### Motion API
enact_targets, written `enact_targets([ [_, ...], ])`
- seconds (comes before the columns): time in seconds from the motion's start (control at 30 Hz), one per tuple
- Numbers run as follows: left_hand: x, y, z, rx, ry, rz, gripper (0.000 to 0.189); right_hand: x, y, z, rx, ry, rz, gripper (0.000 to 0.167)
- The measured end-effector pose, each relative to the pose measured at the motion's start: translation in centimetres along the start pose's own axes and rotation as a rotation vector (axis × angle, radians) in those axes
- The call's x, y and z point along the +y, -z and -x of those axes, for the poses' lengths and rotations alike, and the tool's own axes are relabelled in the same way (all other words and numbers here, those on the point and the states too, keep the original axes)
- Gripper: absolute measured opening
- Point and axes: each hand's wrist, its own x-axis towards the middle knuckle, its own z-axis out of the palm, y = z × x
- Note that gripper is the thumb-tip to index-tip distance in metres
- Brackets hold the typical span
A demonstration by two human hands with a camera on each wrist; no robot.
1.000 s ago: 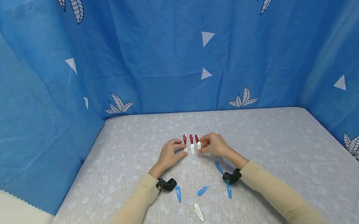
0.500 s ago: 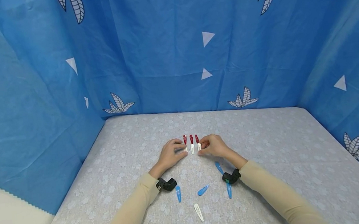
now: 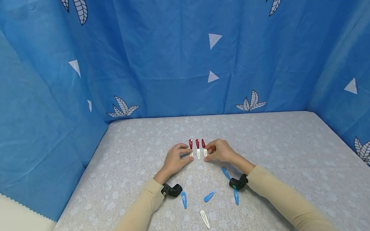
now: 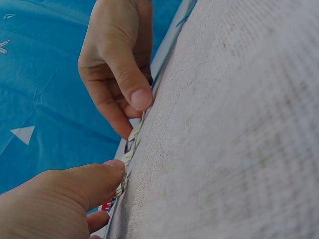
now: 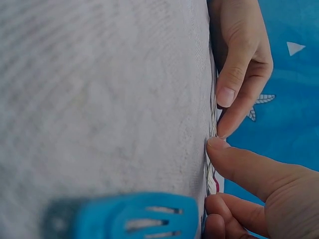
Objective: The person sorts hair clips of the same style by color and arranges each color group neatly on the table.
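Three red snap hair clips (image 3: 197, 143) lie in a row on the cloth-covered table, each with a white hair clip close below it. At the left white hair clip (image 3: 191, 154), my left hand (image 3: 175, 158) has thumb and index finger at its two ends, partly hiding it. My right hand (image 3: 220, 151) holds the right white hair clip (image 3: 205, 153) the same way, between thumb and index finger. Between the hands lies the middle white hair clip (image 3: 198, 154), untouched. In the right wrist view, the thumb (image 5: 219, 144) is low against the cloth beside the clips.
Nearer the body, several blue hair clips (image 3: 209, 196) are scattered, some beside or under the right wrist. Another white hair clip (image 3: 204, 219) lies at the front. Blue curtains (image 3: 178, 56) enclose the table (image 3: 276, 151) at the back and sides.
The right hand shifts very slightly, and the right white clip's top edge moves a little at the red clip's lower end. The left hand stays in place.
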Motion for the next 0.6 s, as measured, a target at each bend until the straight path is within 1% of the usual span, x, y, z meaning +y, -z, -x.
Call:
enact_targets([
  [0.33,0.06,-0.02,0.04,-0.001,0.015,-0.003,0.03,0.16,-0.02,0.03,0.008,0.003,0.004,0.046],
  [0.6,0.22,0.15,0.12,-0.002,0.007,0.002,0.03,0.3,0.15,0.2,0.013,0.021,0.005,0.046],
])
